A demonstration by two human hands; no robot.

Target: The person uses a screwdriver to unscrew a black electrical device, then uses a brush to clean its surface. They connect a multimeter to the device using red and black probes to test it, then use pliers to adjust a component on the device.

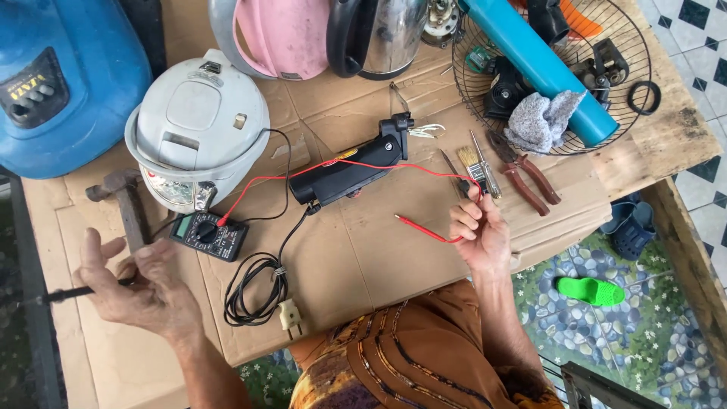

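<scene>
My right hand grips the red test probe, whose red wire loops back to a small black multimeter lying on the cardboard. My left hand at the lower left pinches a thin black probe that points left. Between the hands lies a black appliance handle part with a black power cord coiled below it, ending in a pale plug. Neither probe touches the handle part.
A white rice cooker and a hammer sit left. A blue appliance fills the top left. Kettles, a fan grille with a blue pipe, pliers, a brush and screwdriver lie at the back right. The table edge runs right.
</scene>
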